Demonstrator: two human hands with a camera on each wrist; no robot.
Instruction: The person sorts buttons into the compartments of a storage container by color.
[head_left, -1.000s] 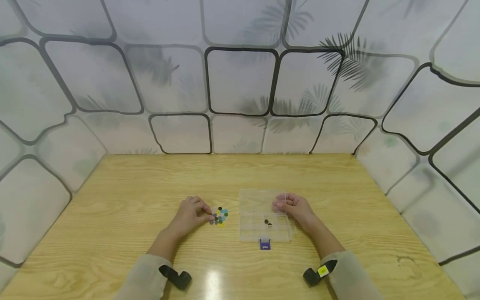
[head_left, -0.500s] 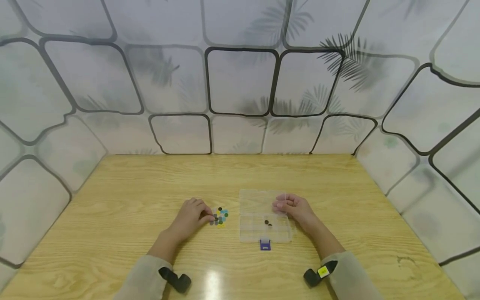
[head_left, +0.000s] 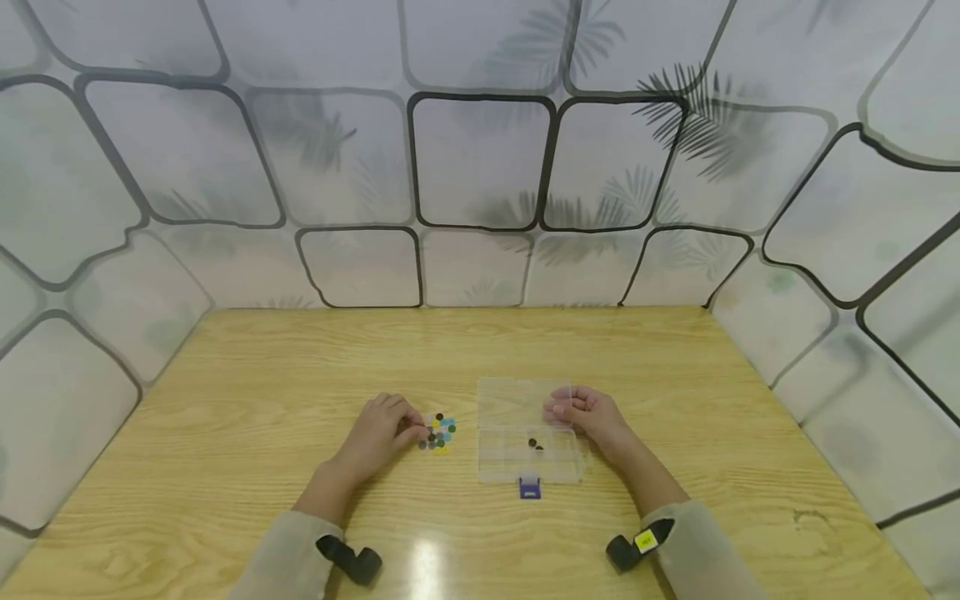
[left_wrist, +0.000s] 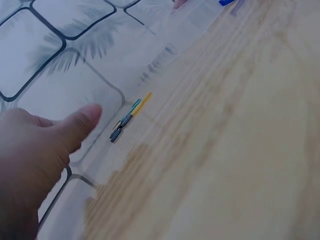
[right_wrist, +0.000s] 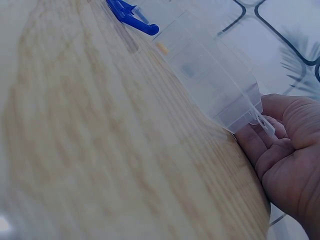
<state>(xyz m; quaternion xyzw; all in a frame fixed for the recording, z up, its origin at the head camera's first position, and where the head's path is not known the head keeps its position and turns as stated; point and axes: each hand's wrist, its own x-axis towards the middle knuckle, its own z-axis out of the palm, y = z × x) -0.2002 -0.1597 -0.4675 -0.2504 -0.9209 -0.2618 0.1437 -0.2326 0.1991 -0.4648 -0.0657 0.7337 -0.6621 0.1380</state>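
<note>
In the head view, a loose cluster of small flat round discs (head_left: 440,435) in yellow, blue, green, grey and black lies left of centre. My left hand (head_left: 381,429) reaches to its left side, fingertips and thumb close to the discs. The left wrist view shows my thumb extended, apart from the discs (left_wrist: 125,121); the other fingertips are hidden there. A clear plastic box (head_left: 498,467) stands with its lid (head_left: 513,400) raised and a purple latch (head_left: 529,488) in front. Two dark discs (head_left: 534,444) show inside. My right hand (head_left: 592,418), partly behind the lid, holds the box's side with bent fingers.
The wooden table (head_left: 300,358) carries the box and discs. A patterned wall covering (head_left: 360,267) encloses its back and sides. Each wrist bears a black camera mount (head_left: 352,560).
Both hands stay nearly in place. The left fingertips shift only slightly at the cluster's edge, and the box and discs look unmoved.
</note>
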